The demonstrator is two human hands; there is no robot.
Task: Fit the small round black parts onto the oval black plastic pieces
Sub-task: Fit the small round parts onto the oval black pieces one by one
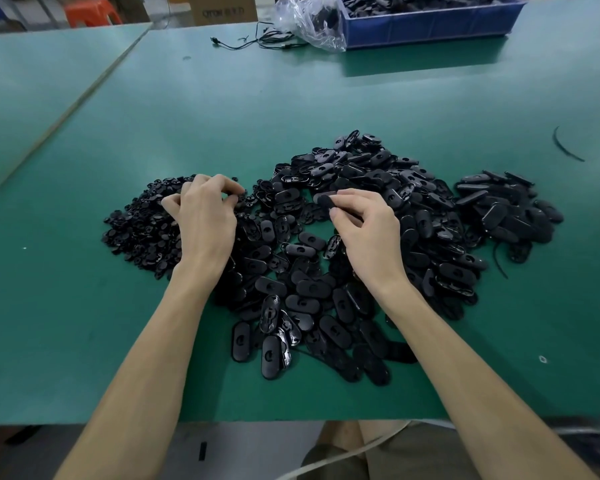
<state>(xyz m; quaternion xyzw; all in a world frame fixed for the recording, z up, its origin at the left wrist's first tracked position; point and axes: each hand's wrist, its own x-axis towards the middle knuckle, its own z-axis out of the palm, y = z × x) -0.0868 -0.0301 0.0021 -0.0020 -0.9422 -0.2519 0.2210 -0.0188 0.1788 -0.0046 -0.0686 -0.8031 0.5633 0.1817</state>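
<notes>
A heap of small round black parts (142,230) lies on the green table at the left. My left hand (205,216) hovers over its right edge with fingers curled down, fingertips at the round parts; whether it pinches one is hidden. A large pile of oval black plastic pieces (361,244) fills the middle. My right hand (364,223) pinches one oval piece (326,200) between thumb and fingers, lifted just above the pile. A smaller stack of oval pieces (510,206) lies apart at the right.
A blue bin (430,26) full of black parts stands at the back right, with a clear plastic bag (309,19) and a thin black cable (257,43) beside it. A loose black strip (565,147) lies far right. The table's front edge (291,419) is near my body.
</notes>
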